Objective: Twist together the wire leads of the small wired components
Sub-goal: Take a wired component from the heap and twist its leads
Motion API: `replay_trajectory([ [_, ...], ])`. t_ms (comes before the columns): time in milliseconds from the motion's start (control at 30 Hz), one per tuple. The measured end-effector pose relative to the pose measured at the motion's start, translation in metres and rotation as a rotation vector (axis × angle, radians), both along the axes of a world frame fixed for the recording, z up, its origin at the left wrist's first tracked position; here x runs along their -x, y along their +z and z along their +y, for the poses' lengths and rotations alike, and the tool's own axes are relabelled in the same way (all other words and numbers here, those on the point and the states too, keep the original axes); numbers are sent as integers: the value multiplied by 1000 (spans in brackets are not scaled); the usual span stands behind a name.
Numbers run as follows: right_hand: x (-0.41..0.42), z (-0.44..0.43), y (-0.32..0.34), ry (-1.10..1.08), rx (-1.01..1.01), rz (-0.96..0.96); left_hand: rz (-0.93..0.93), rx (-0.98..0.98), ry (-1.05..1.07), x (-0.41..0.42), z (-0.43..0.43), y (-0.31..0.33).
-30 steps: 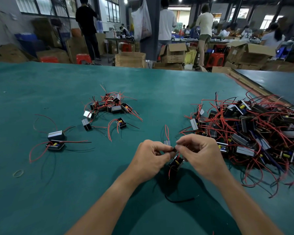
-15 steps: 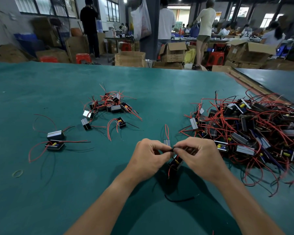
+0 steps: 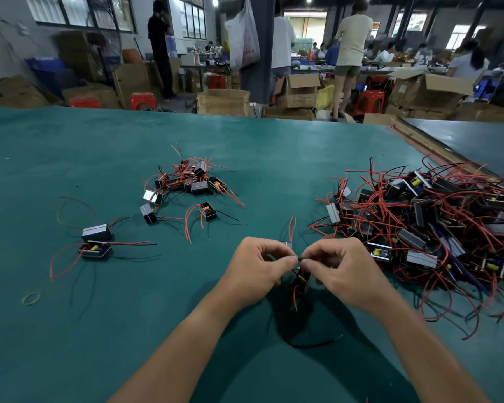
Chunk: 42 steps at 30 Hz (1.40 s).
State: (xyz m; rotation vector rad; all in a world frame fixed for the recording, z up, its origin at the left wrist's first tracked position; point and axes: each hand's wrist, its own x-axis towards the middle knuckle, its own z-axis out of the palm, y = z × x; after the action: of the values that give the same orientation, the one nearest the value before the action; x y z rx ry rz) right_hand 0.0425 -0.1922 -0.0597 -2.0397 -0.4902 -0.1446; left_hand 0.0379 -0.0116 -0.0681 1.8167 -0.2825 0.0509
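My left hand and my right hand meet fingertip to fingertip above the green table, each pinching the wire leads of a small black component that hangs just below the fingers. A second small component peeks out behind my left fingers, with a red wire loop rising from it. A black lead trails on the table under my hands.
A big tangle of components with red and black wires fills the right. A smaller heap lies at centre left, two components further left. A rubber band lies near the left edge. People and cartons stand beyond the table.
My hands stay in the same spot, fingertips working at the leads. The right hand's fingers have shifted slightly on the wires; the hanging component barely moved.
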Motion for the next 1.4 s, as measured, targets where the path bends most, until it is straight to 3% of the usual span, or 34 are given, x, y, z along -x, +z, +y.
replay_trajectory([
  [200, 2, 3, -1, 15, 8, -136, 348, 170, -66, -1, 7, 7],
  [367, 1, 4, -1, 11, 49, -170, 440, 192, -93, -1, 9, 8],
  [467, 2, 4, -1, 16, 129, -177, 357, 172, -93, -1, 9, 5],
  [567, 1, 4, 0, 27, 140, -111, 136, 67, -67, 0, 6, 3],
  [700, 2, 3, 5, 108, -25, 222, -236, -154, -24, 2, 2, -2],
  [800, 4, 2, 5, 112, -140, 360, -227, -166, -19, 3, -1, -4],
  [933, 2, 7, -1, -24, -7, 35, 45, 15, 25, 0, -1, -1],
  [1100, 0, 8, -11, -114, 79, -274, 243, 184, 26, -1, 1, 3],
  [1300, -1, 10, -11, -126, 56, -366, 296, 220, 56, -3, 3, 2],
  [1400, 0, 10, -8, -126, 39, -255, 252, 203, 37, -3, 3, 0],
])
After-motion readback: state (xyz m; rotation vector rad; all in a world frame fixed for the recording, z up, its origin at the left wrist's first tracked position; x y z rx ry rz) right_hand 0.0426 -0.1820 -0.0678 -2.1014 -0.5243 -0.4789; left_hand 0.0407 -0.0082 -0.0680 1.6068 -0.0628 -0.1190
